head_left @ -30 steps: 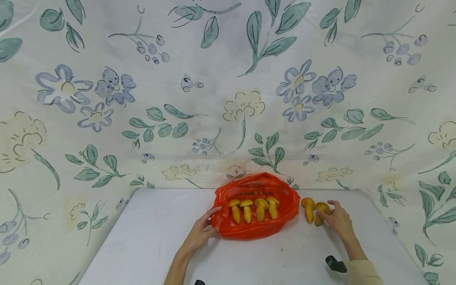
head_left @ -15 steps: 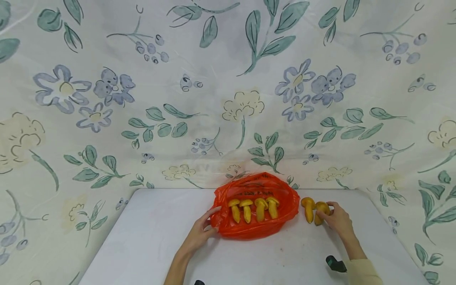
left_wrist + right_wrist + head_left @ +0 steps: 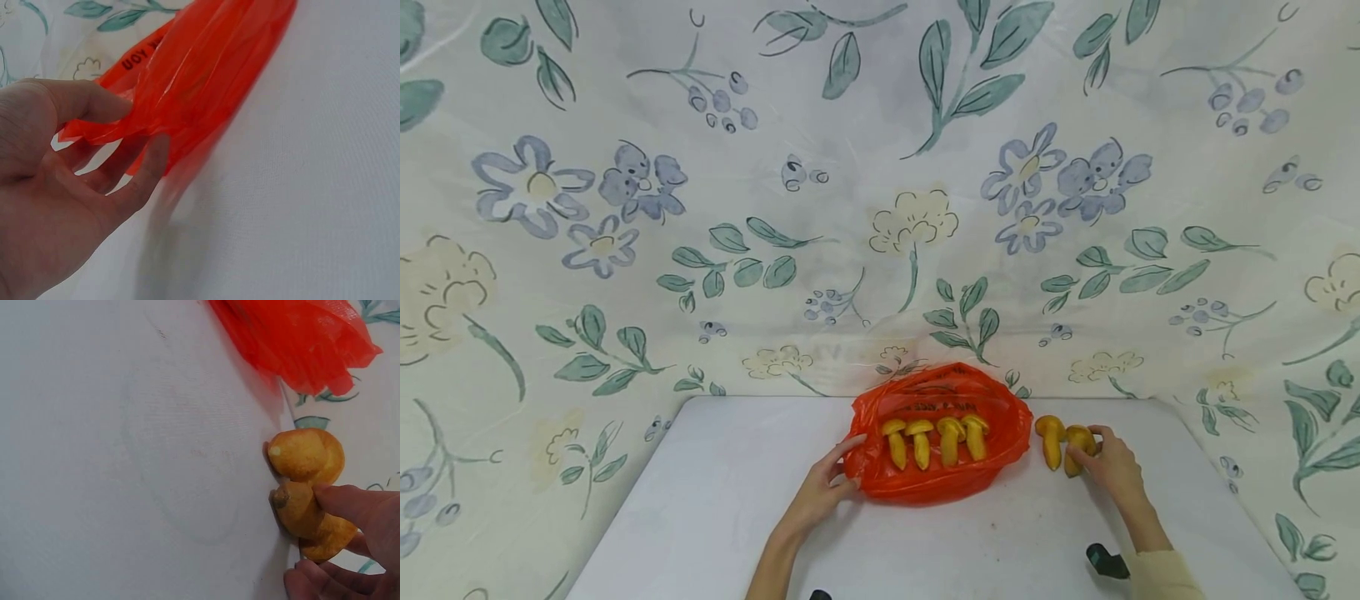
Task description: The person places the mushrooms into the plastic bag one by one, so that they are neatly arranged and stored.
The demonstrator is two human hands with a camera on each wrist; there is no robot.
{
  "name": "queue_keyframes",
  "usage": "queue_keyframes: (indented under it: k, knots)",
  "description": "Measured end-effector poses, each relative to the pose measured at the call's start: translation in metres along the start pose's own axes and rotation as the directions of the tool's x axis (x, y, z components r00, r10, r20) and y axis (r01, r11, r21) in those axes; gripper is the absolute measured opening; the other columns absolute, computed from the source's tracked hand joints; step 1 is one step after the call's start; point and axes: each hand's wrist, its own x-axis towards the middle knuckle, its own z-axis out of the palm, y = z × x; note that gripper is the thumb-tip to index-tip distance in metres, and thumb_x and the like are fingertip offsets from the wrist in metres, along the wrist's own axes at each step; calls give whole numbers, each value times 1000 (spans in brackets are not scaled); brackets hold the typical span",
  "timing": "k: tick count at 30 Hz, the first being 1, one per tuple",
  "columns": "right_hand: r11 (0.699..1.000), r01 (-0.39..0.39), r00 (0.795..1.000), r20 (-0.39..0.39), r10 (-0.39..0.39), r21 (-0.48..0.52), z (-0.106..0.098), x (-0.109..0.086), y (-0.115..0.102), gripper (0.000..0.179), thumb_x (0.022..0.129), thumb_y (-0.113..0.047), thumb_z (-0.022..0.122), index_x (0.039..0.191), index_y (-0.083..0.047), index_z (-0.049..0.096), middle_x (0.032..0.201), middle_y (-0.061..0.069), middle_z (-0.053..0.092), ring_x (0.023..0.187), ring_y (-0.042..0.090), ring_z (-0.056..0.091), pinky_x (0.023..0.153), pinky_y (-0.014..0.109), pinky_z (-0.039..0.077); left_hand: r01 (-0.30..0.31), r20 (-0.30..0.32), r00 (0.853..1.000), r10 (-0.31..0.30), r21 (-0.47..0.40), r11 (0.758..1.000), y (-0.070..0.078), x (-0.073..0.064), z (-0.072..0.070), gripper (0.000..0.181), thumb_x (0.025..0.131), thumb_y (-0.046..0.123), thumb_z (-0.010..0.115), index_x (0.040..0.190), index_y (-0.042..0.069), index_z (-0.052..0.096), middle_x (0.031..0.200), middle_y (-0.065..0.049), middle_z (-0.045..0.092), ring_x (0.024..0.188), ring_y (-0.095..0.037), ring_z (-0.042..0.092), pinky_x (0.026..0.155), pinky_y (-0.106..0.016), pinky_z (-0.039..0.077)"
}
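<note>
A red plastic bag [image 3: 917, 487] lies spread with its mouth toward me, dark print on its inner back. Several yellow mushrooms [image 3: 950, 442] stand in a row inside it. My left hand [image 3: 820, 492] pinches the bag's left edge between thumb and fingers, as the left wrist view also shows with the red film [image 3: 206, 81]. Right of the bag are two more yellow mushrooms. My right hand [image 3: 1112, 467] grips the outer mushroom [image 3: 1077, 446], thumb on its stem in the right wrist view. The other mushroom [image 3: 1050, 442] sits right beside it, toward the bag.
The white table [image 3: 715, 500] reaches back to a hanging cloth [image 3: 820, 275] printed with flowers and leaves. A dark object [image 3: 1107, 562] shows next to the right sleeve [image 3: 1163, 575]. Another dark tip [image 3: 821, 594] shows at the bottom edge, near the left forearm.
</note>
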Motion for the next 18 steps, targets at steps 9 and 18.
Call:
queue_keyframes:
  k: [9,18]
  knots:
    - [999,-1,1000,6,1,40,0,-3,4,69,93,-34,63,140,7,34,120,35,51,94,37,54,72,38,53,-4,8,1000,4,-1,1000,0,0,0,62,89,-1,60,145,23,47,156,-11,34,120,-33,54,86,-29,59]
    - [998,25,1000,-18,-24,64,4,-2,8,66,92,-28,64,140,7,35,125,38,49,100,42,54,80,46,53,6,-2,1000,-6,-1,1000,0,1,0,62,89,-1,60,144,26,48,156,-9,35,121,-32,54,87,-33,59]
